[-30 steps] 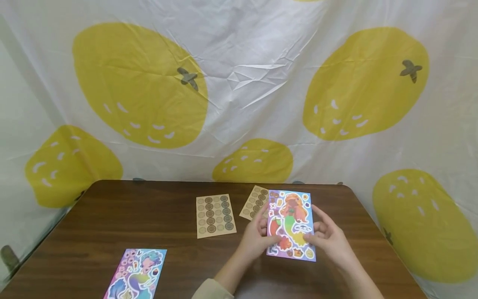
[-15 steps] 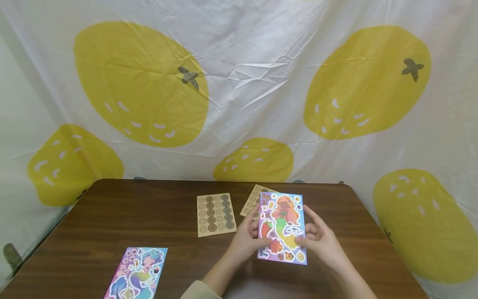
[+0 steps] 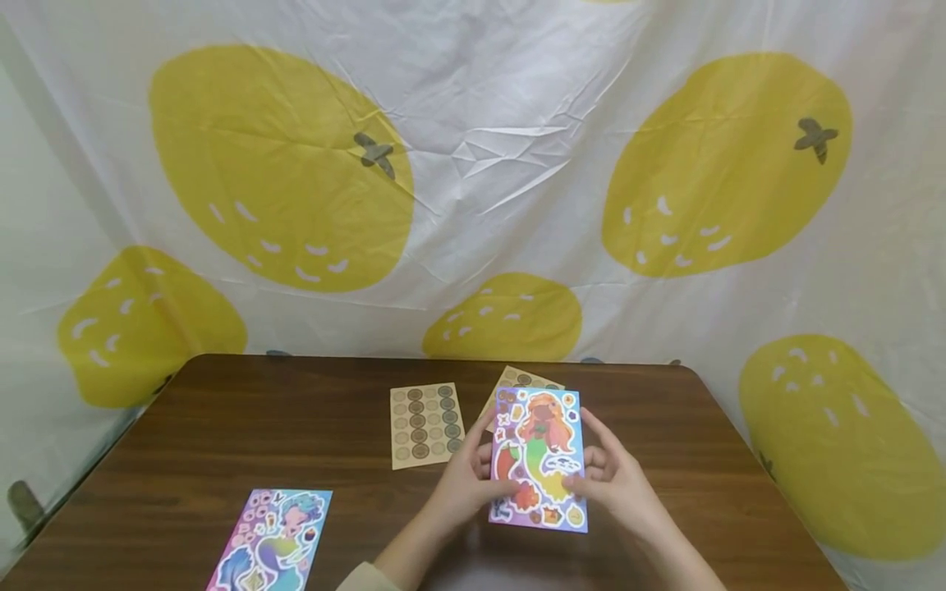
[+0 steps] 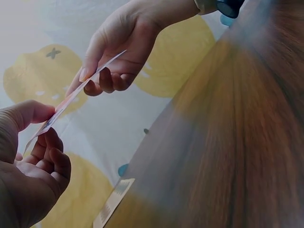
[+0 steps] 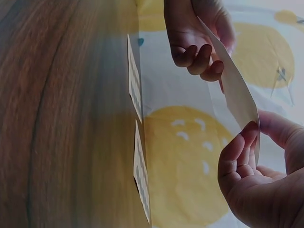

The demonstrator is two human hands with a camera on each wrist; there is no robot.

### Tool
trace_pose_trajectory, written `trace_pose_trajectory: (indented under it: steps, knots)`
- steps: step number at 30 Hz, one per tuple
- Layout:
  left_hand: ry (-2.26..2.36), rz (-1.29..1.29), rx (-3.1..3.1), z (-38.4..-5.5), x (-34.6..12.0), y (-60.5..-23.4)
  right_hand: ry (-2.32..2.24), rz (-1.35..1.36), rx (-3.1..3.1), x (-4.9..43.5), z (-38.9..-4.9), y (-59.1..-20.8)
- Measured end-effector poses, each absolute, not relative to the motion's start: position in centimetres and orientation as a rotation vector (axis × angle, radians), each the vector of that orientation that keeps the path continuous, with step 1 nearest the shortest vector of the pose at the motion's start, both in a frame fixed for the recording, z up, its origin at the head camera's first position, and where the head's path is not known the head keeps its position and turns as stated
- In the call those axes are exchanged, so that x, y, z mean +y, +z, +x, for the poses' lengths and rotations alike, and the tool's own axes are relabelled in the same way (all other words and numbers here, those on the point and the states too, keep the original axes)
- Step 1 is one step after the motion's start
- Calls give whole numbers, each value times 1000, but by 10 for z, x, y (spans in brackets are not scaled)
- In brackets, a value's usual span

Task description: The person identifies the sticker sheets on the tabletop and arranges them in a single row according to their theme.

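Both hands hold up a mermaid sticker sheet [image 3: 543,447] with an orange-haired figure and a green-yellow tail. My left hand [image 3: 469,480] pinches its left edge, thumb on the printed face and fingers curled behind. On the opposite edge my right hand [image 3: 617,480] pinches it the same way. From the right wrist view, the pale back of the sheet [image 5: 235,85] shows and the sheet bows slightly. It is raised above the table in both wrist views. A second mermaid sticker sheet [image 3: 273,538], blue-haired, lies on the table at the left, cut off by the frame's lower edge.
Two tan sheets of round stickers lie toward the back of the brown table [image 3: 296,427]. The left tan sheet [image 3: 427,425] is fully visible; the right tan sheet [image 3: 523,377] is mostly covered by the held one. Behind the table hangs a lemon-print cloth [image 3: 510,222].
Both hands have moved left and slightly nearer with the sticker sheet between them. It now overlaps the right tan sheet more. The sheets on the table stay put.
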State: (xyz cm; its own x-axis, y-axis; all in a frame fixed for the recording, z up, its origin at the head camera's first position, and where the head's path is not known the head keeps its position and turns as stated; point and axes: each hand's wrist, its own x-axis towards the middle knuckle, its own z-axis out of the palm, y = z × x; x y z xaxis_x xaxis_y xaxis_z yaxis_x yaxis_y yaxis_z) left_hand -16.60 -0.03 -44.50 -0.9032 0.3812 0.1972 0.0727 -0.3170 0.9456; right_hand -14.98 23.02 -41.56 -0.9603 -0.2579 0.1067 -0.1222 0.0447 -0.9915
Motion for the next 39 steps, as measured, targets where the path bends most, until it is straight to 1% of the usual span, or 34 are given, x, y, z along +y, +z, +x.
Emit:
trace_pose_trajectory:
  steps: [17, 29, 39]
  knots:
    - [2289, 582, 1730, -157, -31, -452, -2096, -634, 2019, 207, -149, -426]
    - [2270, 540, 1778, -149, -53, -454, -2088, -715, 1957, 191, -147, -434]
    - [2257, 564, 1775, -141, -69, -454, -2023, -703, 1971, 179, -144, -437]
